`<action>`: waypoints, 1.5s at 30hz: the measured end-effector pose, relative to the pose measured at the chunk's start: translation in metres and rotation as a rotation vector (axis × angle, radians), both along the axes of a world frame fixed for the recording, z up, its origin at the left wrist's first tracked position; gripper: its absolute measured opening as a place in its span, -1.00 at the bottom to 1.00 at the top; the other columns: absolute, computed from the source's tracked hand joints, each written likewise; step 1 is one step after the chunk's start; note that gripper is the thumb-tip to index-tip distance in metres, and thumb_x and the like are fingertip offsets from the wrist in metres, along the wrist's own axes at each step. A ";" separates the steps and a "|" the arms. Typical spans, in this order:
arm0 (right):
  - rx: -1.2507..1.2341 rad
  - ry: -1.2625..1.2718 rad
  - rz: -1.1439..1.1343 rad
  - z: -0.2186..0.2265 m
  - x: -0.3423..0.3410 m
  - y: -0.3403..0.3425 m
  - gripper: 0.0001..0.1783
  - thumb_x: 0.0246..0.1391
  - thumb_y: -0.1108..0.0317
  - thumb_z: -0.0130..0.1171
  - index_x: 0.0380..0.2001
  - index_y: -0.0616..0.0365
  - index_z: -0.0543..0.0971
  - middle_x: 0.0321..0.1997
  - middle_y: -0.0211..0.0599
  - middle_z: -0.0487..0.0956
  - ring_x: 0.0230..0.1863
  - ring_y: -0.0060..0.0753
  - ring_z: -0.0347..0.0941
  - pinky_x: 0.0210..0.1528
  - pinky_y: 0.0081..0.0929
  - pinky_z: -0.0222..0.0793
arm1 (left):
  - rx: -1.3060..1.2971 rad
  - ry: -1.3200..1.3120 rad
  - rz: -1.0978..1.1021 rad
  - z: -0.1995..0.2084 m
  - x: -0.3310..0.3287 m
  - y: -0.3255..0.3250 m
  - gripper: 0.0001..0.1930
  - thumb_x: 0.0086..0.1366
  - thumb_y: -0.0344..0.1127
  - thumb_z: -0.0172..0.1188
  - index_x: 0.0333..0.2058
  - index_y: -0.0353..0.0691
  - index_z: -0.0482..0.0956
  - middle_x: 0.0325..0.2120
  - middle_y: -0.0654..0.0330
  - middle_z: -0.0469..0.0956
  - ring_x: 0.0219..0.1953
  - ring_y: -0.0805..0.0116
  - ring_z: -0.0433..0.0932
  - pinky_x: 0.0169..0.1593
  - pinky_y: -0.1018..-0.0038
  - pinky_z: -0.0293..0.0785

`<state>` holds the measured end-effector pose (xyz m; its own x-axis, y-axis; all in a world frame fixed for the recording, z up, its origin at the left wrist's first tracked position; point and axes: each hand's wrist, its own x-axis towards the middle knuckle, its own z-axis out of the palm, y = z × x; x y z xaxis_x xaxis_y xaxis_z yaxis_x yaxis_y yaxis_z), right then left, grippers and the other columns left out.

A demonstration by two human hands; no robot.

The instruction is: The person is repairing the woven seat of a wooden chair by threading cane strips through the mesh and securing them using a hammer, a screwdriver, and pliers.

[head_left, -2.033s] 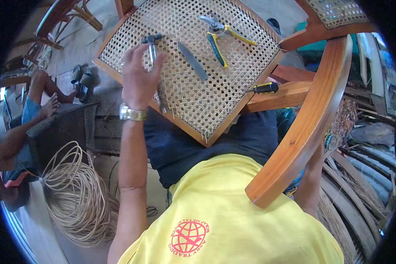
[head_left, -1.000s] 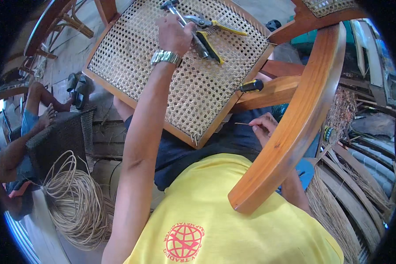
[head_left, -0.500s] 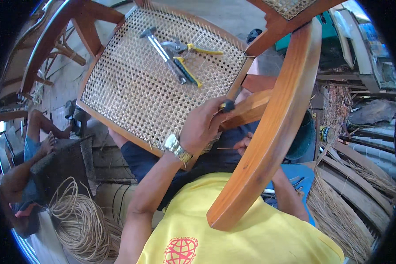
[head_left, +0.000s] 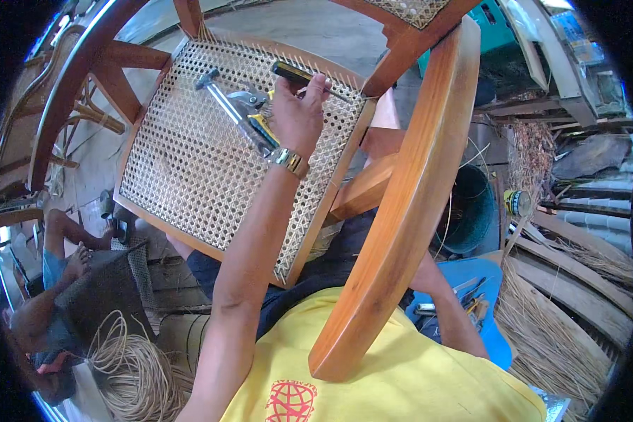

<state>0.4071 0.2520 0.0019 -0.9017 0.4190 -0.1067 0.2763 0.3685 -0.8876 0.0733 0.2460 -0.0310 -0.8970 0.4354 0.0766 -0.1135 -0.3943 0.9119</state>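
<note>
My left hand (head_left: 297,116), a watch on its wrist, is over the far right part of a woven cane chair seat (head_left: 190,148). It is closed on a thin-shafted awl or screwdriver with a black and yellow handle (head_left: 285,71); the shaft points right toward the seat's corner. Beside the hand, a hammer (head_left: 231,109) lies on the cane with yellow-handled pliers (head_left: 249,99), partly covered by the hand. Strand ends stick up along the seat's far edge. Behind the wooden chair arm (head_left: 415,190), my right hand is hidden; only its forearm (head_left: 454,313) shows.
A blue tray (head_left: 496,330) of tools sits at my right, near a dark green bucket (head_left: 468,218) and a small tin (head_left: 517,202). Cane strips (head_left: 548,330) lie further right. A coil of cane (head_left: 130,362) is at lower left, near another person's leg (head_left: 63,232).
My left hand has moved from the seat's near right edge to its far right, carrying the tool. My right hand, earlier visible with a thin strand, is now hidden. The view has shifted slightly.
</note>
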 end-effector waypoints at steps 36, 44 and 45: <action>0.226 -0.010 0.436 -0.018 -0.117 -0.086 -0.88 0.14 0.43 0.25 -0.27 0.23 0.62 -0.33 -0.13 0.56 -0.28 -0.09 0.55 -0.20 -0.30 0.46 | -0.644 0.050 -0.265 -0.023 0.149 -0.275 -0.81 0.37 -0.31 0.26 -0.35 -0.34 0.66 -0.52 0.22 0.62 -0.54 0.53 0.50 -0.44 0.54 0.42; 0.272 0.000 0.118 -0.018 -0.054 -0.021 -0.66 0.19 0.26 0.26 -0.02 0.19 0.58 -0.09 -0.10 0.63 -0.05 -0.09 0.57 -0.02 -0.15 0.45 | -0.792 0.453 -0.047 -0.010 0.110 -0.274 -0.87 0.29 -0.35 0.27 -0.42 -0.23 0.65 -0.56 0.06 0.54 -0.50 0.14 0.56 -0.41 0.33 0.44; 0.169 0.171 -0.083 -0.021 -0.044 -0.027 -0.55 0.17 0.24 0.30 0.08 0.19 0.55 -0.03 -0.06 0.62 -0.03 -0.03 0.56 0.06 -0.11 0.42 | -0.788 0.520 -0.216 -0.004 0.110 -0.270 -0.84 0.29 -0.27 0.26 -0.41 -0.22 0.66 -0.51 0.06 0.58 -0.43 0.10 0.60 -0.37 0.27 0.48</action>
<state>0.3633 0.2246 -0.0194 -0.8622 0.4915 0.1225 0.1626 0.4976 -0.8520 0.1830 -0.0237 -0.0351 -0.7281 0.6831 0.0568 0.3806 0.3340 0.8623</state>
